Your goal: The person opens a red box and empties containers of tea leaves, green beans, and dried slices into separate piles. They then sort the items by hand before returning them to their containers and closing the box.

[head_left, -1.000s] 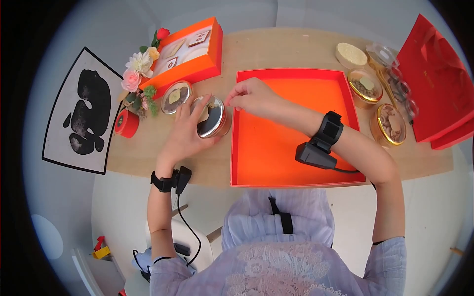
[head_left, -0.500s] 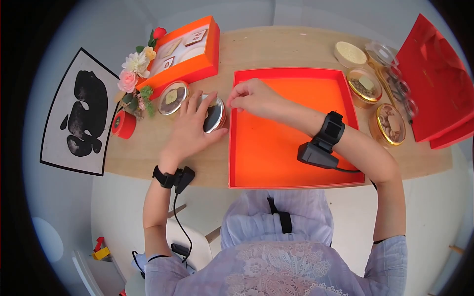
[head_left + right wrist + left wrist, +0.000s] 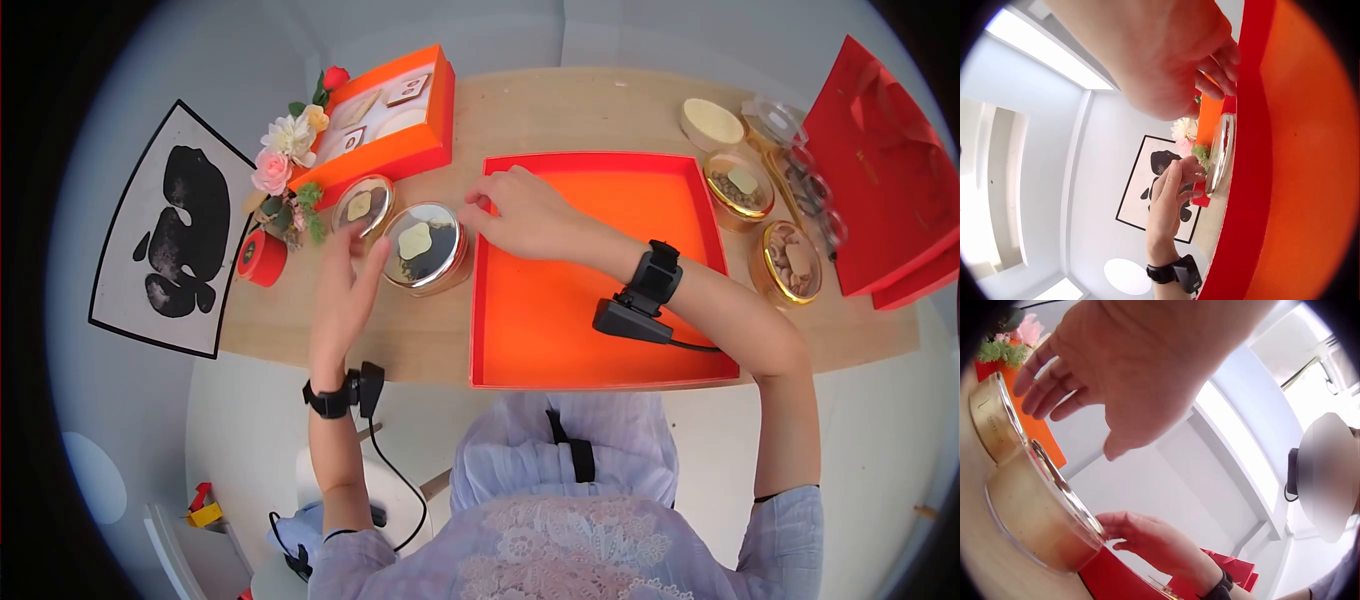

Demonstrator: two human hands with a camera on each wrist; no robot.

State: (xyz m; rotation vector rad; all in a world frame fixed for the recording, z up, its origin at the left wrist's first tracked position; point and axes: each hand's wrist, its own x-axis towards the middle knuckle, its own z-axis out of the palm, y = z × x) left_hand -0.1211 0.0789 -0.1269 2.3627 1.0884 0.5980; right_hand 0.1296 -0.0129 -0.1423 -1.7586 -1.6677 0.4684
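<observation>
Two round silver-rimmed jars stand side by side left of the orange tray [image 3: 600, 300]. The nearer, larger jar [image 3: 425, 262] has dark contents and a pale label on its lid; the other jar [image 3: 352, 205] is partly behind my left hand [image 3: 345, 300]. That hand is raised beside the jars with fingers extended; in the left wrist view it [image 3: 1129, 369] hovers above the jars [image 3: 1041, 512] without gripping them. My right hand [image 3: 525, 215] is over the tray's left edge near the larger jar, fingers loosely bent with nothing in them; in the right wrist view this hand [image 3: 1172, 62] is beside the red rim [image 3: 1250, 156].
Flowers [image 3: 290, 140] and an orange box [image 3: 440, 125] stand at the back left, with a small red tin [image 3: 262, 258] below. At the right are gold-rimmed jars [image 3: 790, 265], a pale round container [image 3: 712, 124], clear lids and a red bag [image 3: 880, 180].
My left hand has come off the larger jar and drawn back to the left, uncovering its lid. My right hand has stayed almost where it was.
</observation>
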